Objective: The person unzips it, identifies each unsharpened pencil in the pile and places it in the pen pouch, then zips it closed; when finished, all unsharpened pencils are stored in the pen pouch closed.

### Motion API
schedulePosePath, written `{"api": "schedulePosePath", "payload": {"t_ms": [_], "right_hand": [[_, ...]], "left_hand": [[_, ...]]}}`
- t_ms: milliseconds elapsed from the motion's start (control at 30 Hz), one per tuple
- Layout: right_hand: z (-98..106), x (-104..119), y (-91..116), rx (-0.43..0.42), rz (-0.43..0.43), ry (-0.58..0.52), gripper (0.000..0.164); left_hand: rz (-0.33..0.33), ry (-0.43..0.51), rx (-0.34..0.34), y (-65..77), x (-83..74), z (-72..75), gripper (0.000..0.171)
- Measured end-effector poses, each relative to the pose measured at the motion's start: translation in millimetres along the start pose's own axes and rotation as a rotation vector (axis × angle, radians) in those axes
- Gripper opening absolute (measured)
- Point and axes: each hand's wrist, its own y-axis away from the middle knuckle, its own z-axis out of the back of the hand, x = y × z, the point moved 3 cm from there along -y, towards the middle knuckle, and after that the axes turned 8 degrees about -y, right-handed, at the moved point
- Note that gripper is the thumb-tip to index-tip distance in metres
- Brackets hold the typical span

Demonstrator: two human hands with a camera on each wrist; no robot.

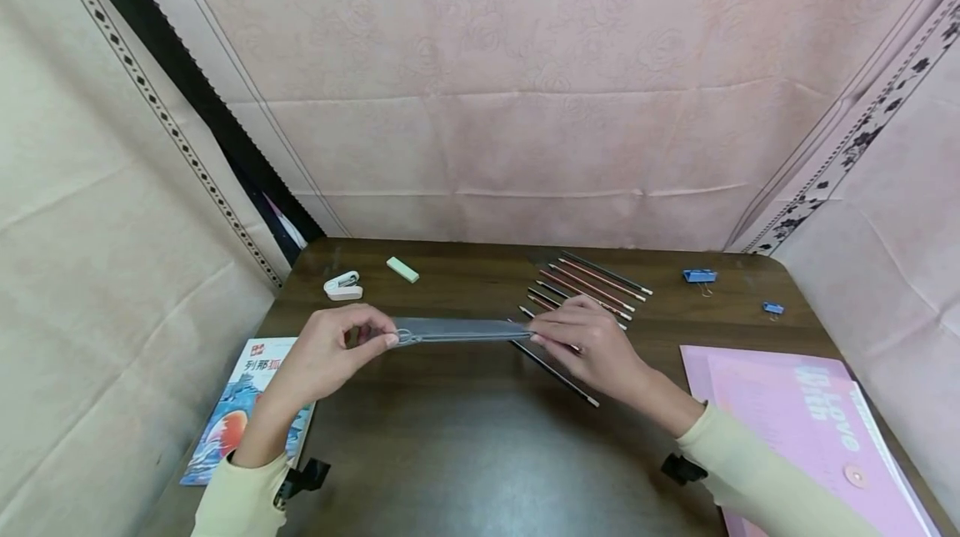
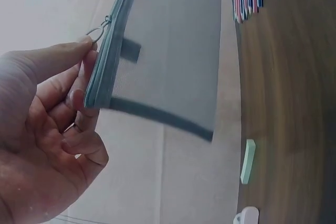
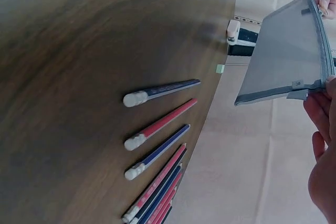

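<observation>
A grey translucent mesh zip pouch [image 1: 461,330] is held up over the table, its zipper edge stretched between both hands. My left hand [image 1: 337,345] pinches the zipper's ring pull [image 2: 95,35] at one end, with fingers behind the pouch corner. At the opposite end my right hand [image 1: 588,345] pinches the edge beside a small tag [image 3: 297,83]. Flat and see-through, the pouch shows no contents in the left wrist view. Several pencils [image 1: 592,278] with white tips, red and dark, lie on the table behind and below my right hand, partly hidden by it.
A white stapler [image 1: 343,287] and a pale green eraser [image 1: 402,270] lie at the back left. An illustrated book [image 1: 247,404] is under my left forearm. Two blue binder clips [image 1: 699,276] sit back right, behind a purple folder [image 1: 795,429]. Curtains surround the table [image 1: 465,454].
</observation>
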Motion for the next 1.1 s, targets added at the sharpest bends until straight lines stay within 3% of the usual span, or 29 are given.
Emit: {"api": "schedulePosePath", "payload": {"t_ms": [200, 367, 533, 633, 800, 967, 1100], "right_hand": [[9, -10, 7, 0.008, -0.012, 0.040, 0.026], [20, -23, 14, -0.023, -0.046, 0.082, 0.029], [22, -28, 18, -0.033, -0.051, 0.096, 0.031], [20, -26, 17, -0.013, -0.067, 0.088, 0.025], [18, -19, 9, -0.001, -0.050, 0.076, 0.029], [10, -11, -7, -0.013, 0.053, 0.053, 0.036], [2, -6, -19, -0.004, 0.109, 0.042, 0.031]], "left_hand": [[-0.056, 0.000, -0.046, -0.7, 10.9, 5.4, 0.009], [-0.033, 0.005, -0.105, -1.5, 27.1, 9.6, 0.009], [-0.027, -0.003, -0.079, 1.3, 36.2, 6.2, 0.009], [-0.024, -0.079, -0.017, 4.0, 33.9, 5.0, 0.009], [-0.046, -0.282, 0.092, 6.4, 7.1, 6.9, 0.011], [-0.123, -0.368, 0.064, 6.6, -38.5, 6.7, 0.025], [-0.150, -0.403, 0.068, -1.9, -64.7, -14.4, 0.052]]}}
